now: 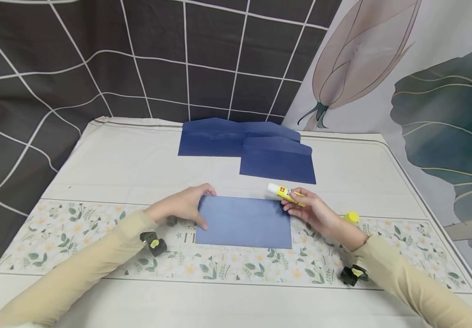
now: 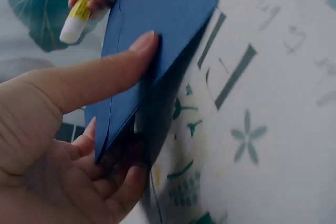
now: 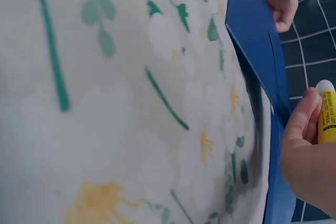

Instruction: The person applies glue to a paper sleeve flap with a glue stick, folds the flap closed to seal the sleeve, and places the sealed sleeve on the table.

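Observation:
A blue envelope [image 1: 244,223] lies in front of me, long side across. My left hand [image 1: 188,205] grips its left end; in the left wrist view the thumb [image 2: 121,69] is on the upper face and the other fingers curl underneath. That end is raised off the cloth there. My right hand [image 1: 311,209] holds a yellow glue stick [image 1: 286,193], its white end pointing left, and the fingertips are right at the envelope's upper right corner. The same glue stick [image 3: 328,114] shows at the edge of the right wrist view.
A yellow cap [image 1: 351,217] stands on the table to the right, beyond my right wrist. Several dark blue envelopes [image 1: 276,159] overlap at the back. A floral-printed cloth [image 1: 236,269] covers the table, and a dark checked curtain [image 1: 158,59] hangs behind.

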Action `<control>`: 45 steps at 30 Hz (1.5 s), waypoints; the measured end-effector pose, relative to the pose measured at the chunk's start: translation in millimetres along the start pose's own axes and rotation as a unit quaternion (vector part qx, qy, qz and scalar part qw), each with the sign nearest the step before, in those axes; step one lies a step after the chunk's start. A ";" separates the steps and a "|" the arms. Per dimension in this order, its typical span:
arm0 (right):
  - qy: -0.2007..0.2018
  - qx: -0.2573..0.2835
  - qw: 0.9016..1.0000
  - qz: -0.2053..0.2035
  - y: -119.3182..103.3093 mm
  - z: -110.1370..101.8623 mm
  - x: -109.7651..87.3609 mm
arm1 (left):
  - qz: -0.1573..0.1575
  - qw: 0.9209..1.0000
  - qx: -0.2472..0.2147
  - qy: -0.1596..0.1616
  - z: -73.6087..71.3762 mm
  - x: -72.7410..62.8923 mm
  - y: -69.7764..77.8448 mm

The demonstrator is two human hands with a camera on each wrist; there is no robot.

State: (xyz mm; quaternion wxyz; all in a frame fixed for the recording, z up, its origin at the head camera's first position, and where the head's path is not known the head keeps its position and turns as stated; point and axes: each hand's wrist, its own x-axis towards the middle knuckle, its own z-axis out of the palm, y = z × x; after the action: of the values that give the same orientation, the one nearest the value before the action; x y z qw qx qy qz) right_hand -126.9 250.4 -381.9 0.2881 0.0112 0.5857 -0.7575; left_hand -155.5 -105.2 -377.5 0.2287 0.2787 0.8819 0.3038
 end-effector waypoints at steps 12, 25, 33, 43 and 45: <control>-0.040 -0.007 0.999 -0.025 -0.8 -5.8 -12.3 | -0.026 0.988 -0.154 0.019 -37.9 -50.3 -34.6; -0.087 -0.062 0.993 -0.049 -3.0 -5.4 -27.1 | -0.118 0.982 -0.129 0.069 -59.5 -103.4 -79.2; -0.115 -0.072 0.989 -0.054 -2.6 -9.6 -33.6 | -0.172 0.976 -0.092 0.093 -68.2 -126.5 -103.5; -0.125 -0.121 0.982 -0.077 -0.1 -13.7 -45.3 | -0.196 0.970 -0.086 0.113 -76.2 -146.3 -121.6; -0.122 -0.131 0.980 -0.082 0.1 -14.3 -47.5 | -0.200 0.971 -0.076 0.112 -76.8 -148.1 -123.0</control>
State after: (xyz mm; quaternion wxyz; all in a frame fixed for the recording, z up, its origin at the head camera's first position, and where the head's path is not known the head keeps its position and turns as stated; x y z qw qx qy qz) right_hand -91.8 283.3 -369.7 0.2937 -0.1673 0.6393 -0.6907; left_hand -133.2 -311.1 -369.8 0.2049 0.0431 0.9142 0.3471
